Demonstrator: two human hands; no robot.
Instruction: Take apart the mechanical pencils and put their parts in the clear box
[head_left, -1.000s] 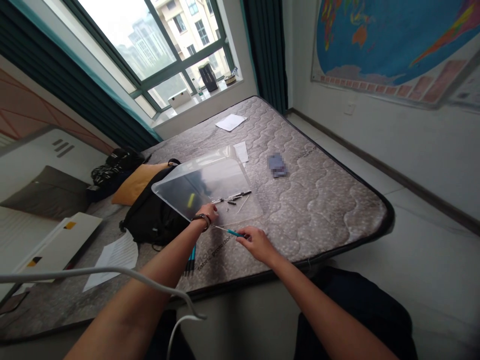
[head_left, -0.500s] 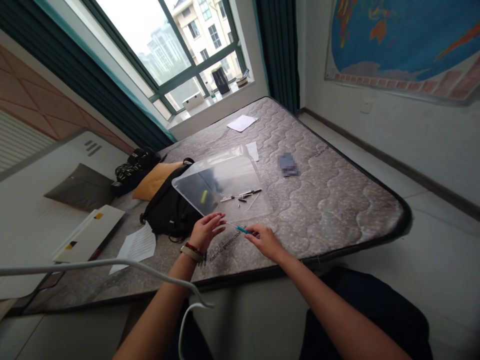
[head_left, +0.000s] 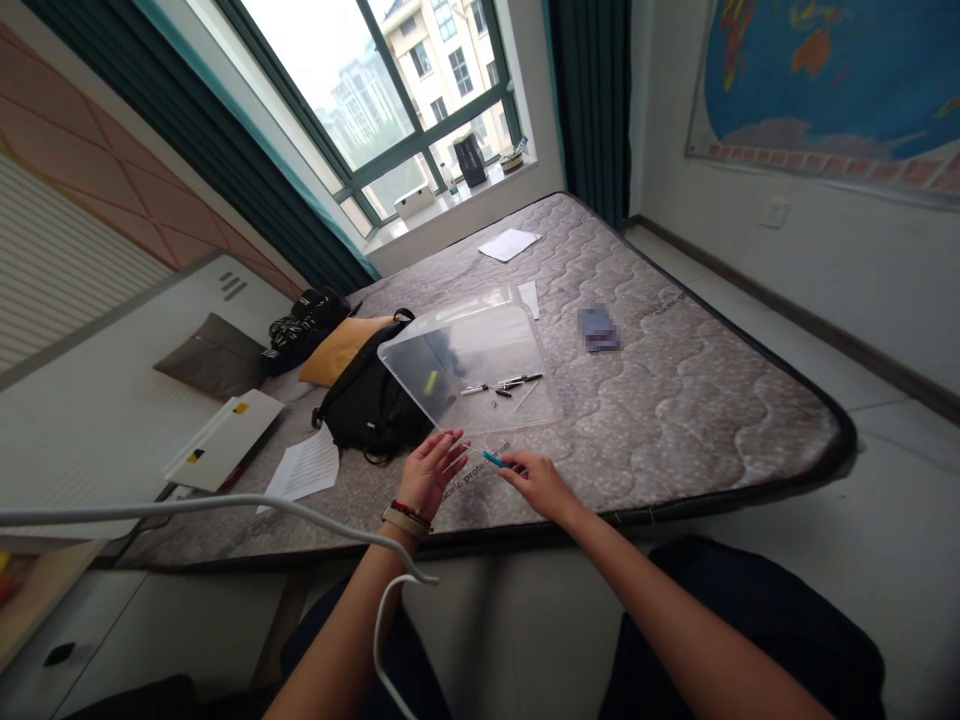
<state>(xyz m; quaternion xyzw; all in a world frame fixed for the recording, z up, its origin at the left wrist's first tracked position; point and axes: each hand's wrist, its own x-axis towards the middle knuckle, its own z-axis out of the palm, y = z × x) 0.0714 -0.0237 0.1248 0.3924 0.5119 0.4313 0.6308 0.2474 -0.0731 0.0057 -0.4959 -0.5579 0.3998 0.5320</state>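
Broadly, a grey-brown quilted mattress (head_left: 697, 400) with a black edge carries everything noted below. On it, mid-surface, a clear rectangular plastic tray (head_left: 480, 345) with rounded corners, its left side beside a black fabric backpack (head_left: 375, 405). Mustard-yellow cushion (head_left: 341, 352) just behind the backpack; white printed paper sheet (head_left: 306, 465) flat on the mattress to the backpack's left.

Both hands over the near part of the mattress, in front of the tray. Left hand (head_left: 431, 475): palm partly open, fingers spread; cannot tell whether the fingertips touch anything. Right hand (head_left: 541, 487): closed, thumb and fingers pinching a slim turquoise pen-like stick (head_left: 493, 459) by its right end; the stick's thin pale tip points at the left fingers.

Smaller items, all in the tray's near right portion: slender black-and-silver rods (head_left: 517, 381) lying end to end or overlapping, a thin white stick (head_left: 527, 393) lying slantwise, a short black cylinder (head_left: 504, 394), and, least of all, a tiny silver piece (head_left: 494, 404) near the cylinder
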